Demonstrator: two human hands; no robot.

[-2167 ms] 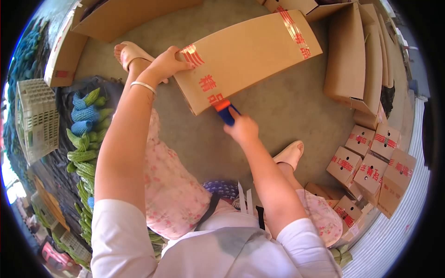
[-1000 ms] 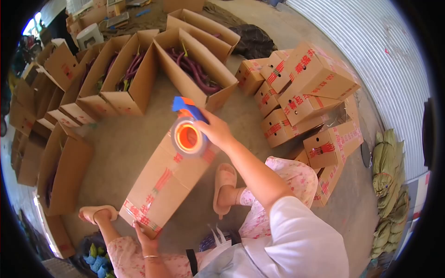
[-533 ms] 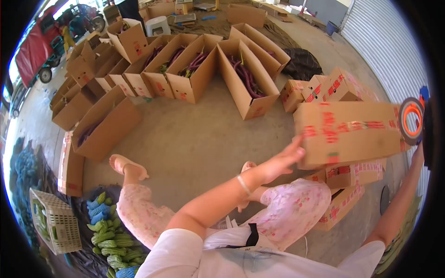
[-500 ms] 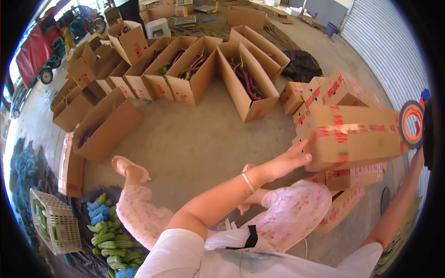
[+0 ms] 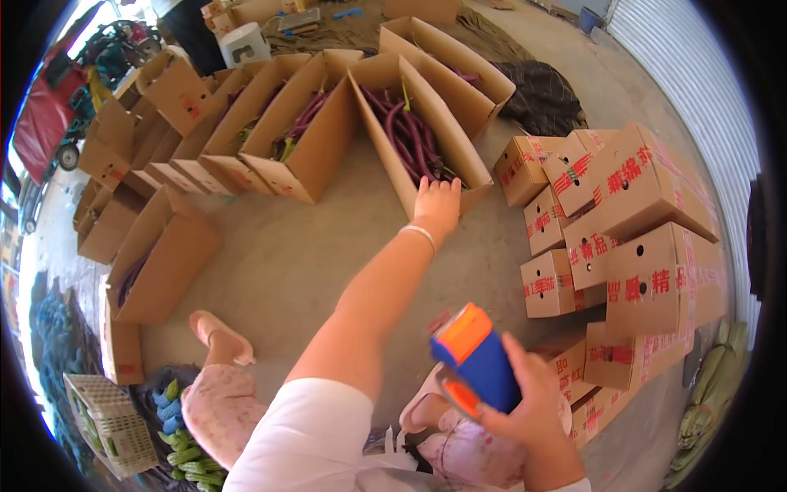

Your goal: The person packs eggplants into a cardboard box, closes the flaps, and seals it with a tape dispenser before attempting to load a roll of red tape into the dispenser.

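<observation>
Two hands busy: L hand [image 5: 437, 205] fingers apart on near end of open carton [image 5: 384, 152] w/ eggplants [image 5: 410, 139], prob. heavy, stiff-walled, best held at end rim; R hand [image 5: 534, 403] clamped on tape dispenser [image 5: 477, 367].

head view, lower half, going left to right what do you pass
white crate → sandalled foot → tape dispenser held in the right hand → stacked sealed boxes → green bundles

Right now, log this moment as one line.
left hand: on near end of open eggplant box | right hand: gripping tape dispenser | sealed cartons: stacked at right
</observation>
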